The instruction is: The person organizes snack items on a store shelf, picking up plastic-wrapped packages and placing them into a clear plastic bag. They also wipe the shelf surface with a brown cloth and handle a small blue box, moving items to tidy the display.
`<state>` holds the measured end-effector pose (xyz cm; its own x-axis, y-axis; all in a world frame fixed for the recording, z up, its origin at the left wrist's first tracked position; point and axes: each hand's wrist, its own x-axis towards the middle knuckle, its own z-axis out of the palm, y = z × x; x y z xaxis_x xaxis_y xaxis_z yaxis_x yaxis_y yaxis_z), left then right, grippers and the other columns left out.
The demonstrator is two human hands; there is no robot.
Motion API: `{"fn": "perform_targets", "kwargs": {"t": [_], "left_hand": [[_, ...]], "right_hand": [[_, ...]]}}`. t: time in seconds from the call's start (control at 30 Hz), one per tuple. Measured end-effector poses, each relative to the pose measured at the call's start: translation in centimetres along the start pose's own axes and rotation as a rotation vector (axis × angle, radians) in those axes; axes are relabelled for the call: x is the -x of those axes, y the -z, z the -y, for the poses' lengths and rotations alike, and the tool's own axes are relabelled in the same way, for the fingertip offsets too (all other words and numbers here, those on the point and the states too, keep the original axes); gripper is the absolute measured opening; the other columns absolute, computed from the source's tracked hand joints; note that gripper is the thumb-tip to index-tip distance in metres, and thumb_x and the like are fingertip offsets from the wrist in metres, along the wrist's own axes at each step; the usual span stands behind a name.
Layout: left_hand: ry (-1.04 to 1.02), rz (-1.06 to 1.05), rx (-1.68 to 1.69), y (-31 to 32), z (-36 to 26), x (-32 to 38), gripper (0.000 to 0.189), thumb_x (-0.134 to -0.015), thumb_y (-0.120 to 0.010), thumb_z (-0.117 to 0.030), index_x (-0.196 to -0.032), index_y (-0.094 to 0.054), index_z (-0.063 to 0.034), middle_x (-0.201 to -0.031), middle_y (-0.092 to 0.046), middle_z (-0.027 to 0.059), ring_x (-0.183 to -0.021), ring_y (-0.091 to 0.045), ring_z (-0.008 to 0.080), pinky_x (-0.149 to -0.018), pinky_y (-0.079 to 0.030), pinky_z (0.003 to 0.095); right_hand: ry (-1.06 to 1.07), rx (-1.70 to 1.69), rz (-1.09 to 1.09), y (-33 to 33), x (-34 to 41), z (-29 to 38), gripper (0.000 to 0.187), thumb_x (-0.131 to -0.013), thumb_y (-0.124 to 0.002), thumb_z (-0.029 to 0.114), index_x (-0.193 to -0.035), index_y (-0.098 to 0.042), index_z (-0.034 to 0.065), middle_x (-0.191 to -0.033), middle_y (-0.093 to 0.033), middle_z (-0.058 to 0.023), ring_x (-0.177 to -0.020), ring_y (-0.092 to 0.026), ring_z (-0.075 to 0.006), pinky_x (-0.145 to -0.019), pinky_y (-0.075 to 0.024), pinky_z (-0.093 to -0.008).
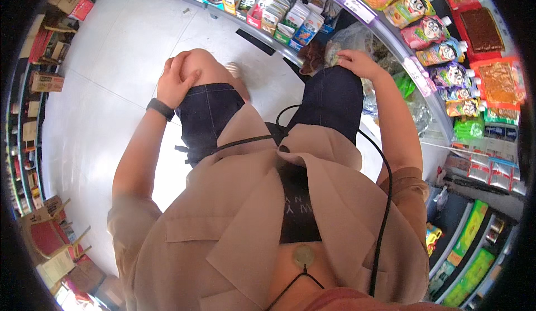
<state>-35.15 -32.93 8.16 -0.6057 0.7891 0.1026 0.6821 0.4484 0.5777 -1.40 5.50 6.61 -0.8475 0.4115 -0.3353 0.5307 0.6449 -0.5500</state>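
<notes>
My left hand rests on my bare left knee, its fingers and thumb apart, with a dark band on the wrist. On the other side, my right hand lies on my right knee at the hem of my dark shorts; its fingertips are beside a clear plastic bag on the lower part of the shelf. Whether the fingertips touch the bag I cannot tell. Neither hand visibly holds anything. A black cable runs across my lap and up over my brown shirt.
Shelving curves around the front and right, with snack packets in small boxes, spouted pouches and flat red packs. Cardboard boxes and shelves line the left. A wooden chair with a red seat stands at the lower left.
</notes>
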Motion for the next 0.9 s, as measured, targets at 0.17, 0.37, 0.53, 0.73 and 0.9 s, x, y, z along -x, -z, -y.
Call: {"fn": "perform_targets", "kwargs": {"t": [0.17, 0.37, 0.53, 0.73, 0.9], "left_hand": [[0.078, 0.033, -0.116, 1.1, 3.3, 1.9, 0.057, -0.073, -0.066, -0.035, -0.122, -0.048, -0.0116, -0.116, -0.046, 0.0204, -0.099, -0.055, 0.0387, -0.084, -0.048, 0.0423], [0.189, 0.055, -0.121, -0.7, 5.5, 0.4, 0.064, -0.067, -0.066, -0.038, -0.120, -0.047, -0.0073, -0.121, -0.044, 0.0204, -0.107, -0.051, 0.0387, -0.091, -0.045, 0.0442], [0.245, 0.141, -0.209, 0.9, 4.8, 0.3, 0.055, -0.071, -0.063, -0.043, -0.115, -0.056, -0.0110, -0.116, -0.054, 0.0158, -0.104, -0.054, 0.0355, -0.088, -0.046, 0.0431], [0.315, 0.158, -0.180, 0.6, 6.1, 0.8, 0.045, -0.076, -0.058, -0.043, -0.111, -0.059, -0.0156, -0.112, -0.058, 0.0104, -0.101, -0.057, 0.0313, -0.083, -0.049, 0.0403], [0.319, 0.102, -0.131, 1.1, 7.0, 2.0, 0.041, -0.074, -0.062, -0.039, -0.109, -0.060, -0.0157, -0.112, -0.059, 0.0094, -0.101, -0.057, 0.0300, -0.084, -0.049, 0.0406]], "right_hand": [[0.052, -0.037, 0.010, -0.6, -5.2, 1.6, 0.043, -0.087, -0.060, 0.028, -0.119, -0.054, -0.0001, -0.109, -0.062, -0.0128, -0.099, -0.059, -0.0207, -0.087, -0.0455, -0.0328], [-0.109, -0.249, 0.065, -4.0, -12.4, -2.8, 0.046, -0.084, -0.064, 0.029, -0.119, -0.055, 0.0016, -0.101, -0.064, -0.0110, -0.098, -0.059, -0.0222, -0.083, -0.0473, -0.0336], [-0.620, -0.490, -0.022, -5.7, -17.7, -2.3, 0.060, -0.084, -0.064, 0.035, -0.132, -0.039, 0.0082, -0.121, -0.047, -0.0129, -0.106, -0.048, -0.0315, -0.085, -0.0450, -0.0485], [-0.674, -1.183, -0.306, -9.5, -23.3, -10.2, 0.065, -0.077, -0.068, 0.049, -0.125, -0.045, 0.0122, -0.111, -0.049, -0.0102, -0.106, -0.047, -0.0324, -0.088, -0.0414, -0.0506], [-0.664, -1.458, -0.225, -12.3, -25.2, -9.1, 0.078, -0.075, -0.065, 0.059, -0.132, -0.041, 0.0120, -0.119, -0.049, -0.0131, -0.114, -0.044, -0.0317, -0.100, -0.0319, -0.0462]]}}
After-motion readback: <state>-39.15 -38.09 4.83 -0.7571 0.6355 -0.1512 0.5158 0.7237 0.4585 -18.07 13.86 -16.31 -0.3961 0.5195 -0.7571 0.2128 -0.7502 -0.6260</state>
